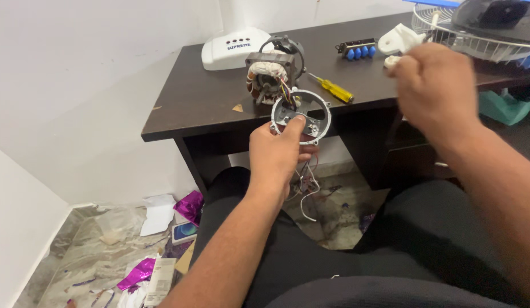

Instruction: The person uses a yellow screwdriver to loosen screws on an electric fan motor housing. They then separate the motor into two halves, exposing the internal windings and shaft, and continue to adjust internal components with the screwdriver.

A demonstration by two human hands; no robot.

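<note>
I am watching the left hand holding up a round grey metal end plate just in front of the near edge of the dark surface, fingers closed around the plate's lower rim with the thumb pressing on its face. The plate is standing on edge, its flat face turning toward the camera, and coloured wires are running from its top back to the motor stator, which is sitting on the surface directly behind the plate and touching or nearly touching it. More loose wires are hanging below the plate toward the floor.

The right hand is hovering to the right of the plate, well apart from it and higher, fingers curling inward; it is blurring, and I cannot tell whether it is pinching anything. The left hand is plainly the nearer 1 to the plate.

Right of the plate, a yellow-handled screwdriver is lying on the surface between the 2 hands, its long axis slanting from upper left to lower right, handle toward the right hand. Farther right are lying a switch block with blue buttons and a white plastic bracket.
</note>
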